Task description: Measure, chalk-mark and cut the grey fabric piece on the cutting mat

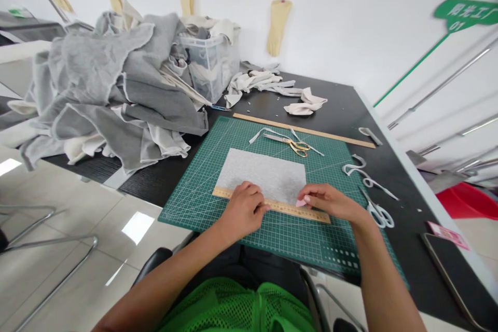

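A grey fabric piece (pixel 268 168) lies flat on the green cutting mat (pixel 187 194). Along its near edge runs a short wooden ruler (pixel 286 207). My left hand (pixel 246 208) has its fingers curled and pressed down on the middle of this ruler. Pinched in my right hand (pixel 329 199) is a piece of pink tailor's chalk (pixel 301 203), at the ruler's upper edge near the fabric's right corner. Beyond the fabric lie gold-handled scissors (pixel 291 143) and thin fabric strips (pixel 259 134).
A long wooden ruler (pixel 307 129) crosses the mat's far edge. White-handled scissors (pixel 379 212), a curled strip (pixel 356 168) and a phone (pixel 451 275) lie at right. Grey cloth (pixel 101 78) is heaped at left beside a clear plastic bin (pixel 212 65).
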The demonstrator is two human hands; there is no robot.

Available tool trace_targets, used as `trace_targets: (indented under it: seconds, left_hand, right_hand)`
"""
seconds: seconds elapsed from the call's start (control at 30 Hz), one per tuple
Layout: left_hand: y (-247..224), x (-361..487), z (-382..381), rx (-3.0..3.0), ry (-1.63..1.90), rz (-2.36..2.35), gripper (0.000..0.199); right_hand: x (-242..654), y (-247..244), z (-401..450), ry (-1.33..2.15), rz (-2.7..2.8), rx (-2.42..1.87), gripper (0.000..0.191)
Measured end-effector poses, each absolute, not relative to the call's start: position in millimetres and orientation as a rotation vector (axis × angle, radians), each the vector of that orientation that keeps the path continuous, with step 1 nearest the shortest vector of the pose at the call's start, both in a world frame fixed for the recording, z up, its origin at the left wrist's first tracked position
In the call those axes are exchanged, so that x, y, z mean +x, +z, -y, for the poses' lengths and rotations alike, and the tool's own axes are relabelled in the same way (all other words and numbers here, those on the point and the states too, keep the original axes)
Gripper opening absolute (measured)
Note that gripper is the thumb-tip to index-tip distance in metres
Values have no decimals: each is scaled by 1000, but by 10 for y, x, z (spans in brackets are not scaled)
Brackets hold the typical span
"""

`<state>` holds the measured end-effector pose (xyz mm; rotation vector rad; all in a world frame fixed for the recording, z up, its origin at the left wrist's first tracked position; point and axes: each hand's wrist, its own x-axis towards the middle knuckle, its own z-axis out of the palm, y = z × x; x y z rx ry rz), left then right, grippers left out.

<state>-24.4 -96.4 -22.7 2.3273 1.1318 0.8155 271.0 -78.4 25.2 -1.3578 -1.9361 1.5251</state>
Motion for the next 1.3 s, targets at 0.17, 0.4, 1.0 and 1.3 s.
trace_targets:
  seconds: [0.17,0.4,1.0,1.3]
  left_hand:
    - [-261,-234,943,2374,797,-1145,13]
    - [-241,-236,959,2398,768,-1195,12]
    - [-229,-248,938,2329,775,-1204,8]
    - [-286,-254,924,2315,807,-1172,8]
  right_hand:
    - [2783,219,755,1425,1937,-1384,48]
    - [2815,215,767,1386,1976,-1391,44]
    - [2464,74,761,1138,1882,-1342,34]
    - [2045,-12,798,979,2029,-1226,17]
